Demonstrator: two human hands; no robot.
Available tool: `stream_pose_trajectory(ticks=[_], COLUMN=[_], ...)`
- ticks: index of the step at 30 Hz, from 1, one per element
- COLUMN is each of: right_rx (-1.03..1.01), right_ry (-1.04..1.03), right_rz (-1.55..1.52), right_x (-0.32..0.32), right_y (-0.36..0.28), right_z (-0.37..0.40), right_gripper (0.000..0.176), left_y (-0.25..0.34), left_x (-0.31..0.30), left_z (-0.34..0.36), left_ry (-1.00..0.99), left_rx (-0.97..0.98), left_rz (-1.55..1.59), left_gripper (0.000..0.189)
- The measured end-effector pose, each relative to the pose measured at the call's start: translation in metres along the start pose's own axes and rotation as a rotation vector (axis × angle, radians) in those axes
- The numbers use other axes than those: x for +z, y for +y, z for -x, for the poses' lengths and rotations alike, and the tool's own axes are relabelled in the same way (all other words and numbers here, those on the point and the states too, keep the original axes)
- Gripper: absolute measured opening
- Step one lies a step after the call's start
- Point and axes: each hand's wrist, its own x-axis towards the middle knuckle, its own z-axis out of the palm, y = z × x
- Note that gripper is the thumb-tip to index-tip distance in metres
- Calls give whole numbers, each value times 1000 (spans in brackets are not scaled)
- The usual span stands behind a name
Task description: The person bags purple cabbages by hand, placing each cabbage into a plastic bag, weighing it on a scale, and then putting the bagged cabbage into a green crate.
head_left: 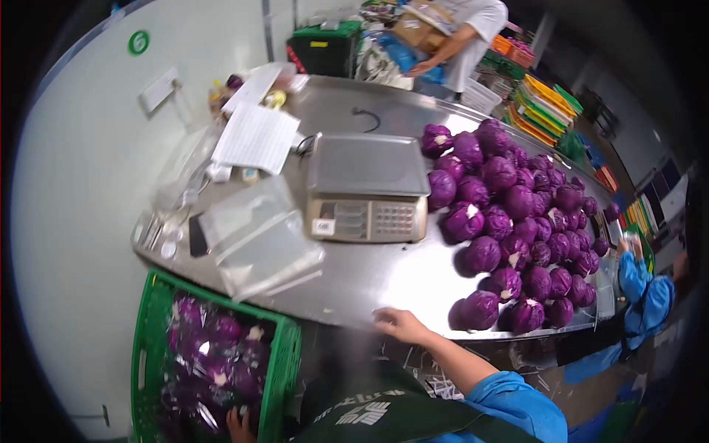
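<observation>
My left hand (239,426) reaches into the green crate (285,362) at the lower left. Its fingers curl against a red cabbage in clear wrap at the crate's near end; the bottom of the view cuts off the rest of the hand. Several wrapped red cabbages (214,347) fill this crate. By the front edge of the steel table, my right hand (401,326) is empty, with its fingers loosely bent and apart. A big heap of unwrapped red cabbages (517,199) covers the table's right side. Between heap and bags sits a weighing scale (368,170).
A stack of clear plastic bags (258,236) lies left of the scale, partly over a dark flat object (198,236). Printed sheets (256,138) rest behind. One person (473,37) stands across the table; another in blue sleeves (639,295) is at the right.
</observation>
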Motion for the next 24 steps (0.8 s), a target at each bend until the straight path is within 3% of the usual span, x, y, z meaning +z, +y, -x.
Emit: stream_pose_trajectory(ticks=[2,5,6,7,8,9,10,11,12,14,16,18,20,22,23,24], right_rx=[13,-41,-121,-60,18,75,132,178,221,108,-52,-268,-261,-101,161,163], right_ry=[259,762,883,962,1002,999,997,927,854,925,881,782,839,834,484,489], right_rz=[-39,254,314,429,491,562,632,623,615,778,874,727,585,348,211,209], right_x=[-54,-157,-190,-216,-240,-259,-275,-285,-287,-261,-240,-215,-212,-215,-215,-203], right_y=[44,69,79,75,85,97,109,125,142,130,106,95,69,58,50,49], right_z=[-21,-41,-50,-56,-69,-80,-92,-102,-110,-102,-79,-60,-52,-69,-71,-68], right_gripper=[42,48,51,55,60,62,65,66,68,69,70,62,67,76,85,85], left_y=[-9,-8,-5,4,21,23,40,9,-20,39,69,117,124,122,110,97], left_x=[-8,-12,-19,-26,-48,-56,-91,-62,-39,-82,-66,-68,-59,-31,-14,1], left_z=[0,-9,-19,-33,-61,-93,-122,-133,-134,-209,-256,-296,-338,-380,-403,-425], left_ry=[-299,-387,-469,-542,-608,-926,-785,-66,303,407,459,261,74,-59,-98,-131], left_rx=[-31,114,54,-12,-213,-416,-853,-384,-393,-444,-344,-242,83,-154,-188,-214], left_rz=[120,-27,-56,-78,94,-2,271,63,158,228,550,571,241,309,345,379], left_gripper=[36,37,35,34,34,37,49,26,9,5,6,6,14,21,23,25])
